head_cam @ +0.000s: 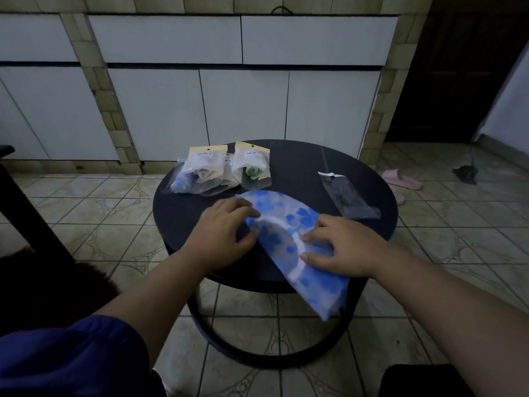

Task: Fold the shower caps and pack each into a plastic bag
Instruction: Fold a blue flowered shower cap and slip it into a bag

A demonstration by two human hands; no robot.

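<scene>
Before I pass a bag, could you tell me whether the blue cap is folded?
Folded in half: the blue floral plastic shower cap lies as a half-circle on the round black table.

Before me, a round dark table (372, 179) on pale tiled floor (86, 213). Pink slippers (400, 177) at two o'clock; white cabinets (243, 110) at twelve.

Thin blue-flowered plastic shower cap (289, 224) looks smooth; round dark tabletop (183, 213) matt; clear plastic bags (350, 196) glossy.
</scene>
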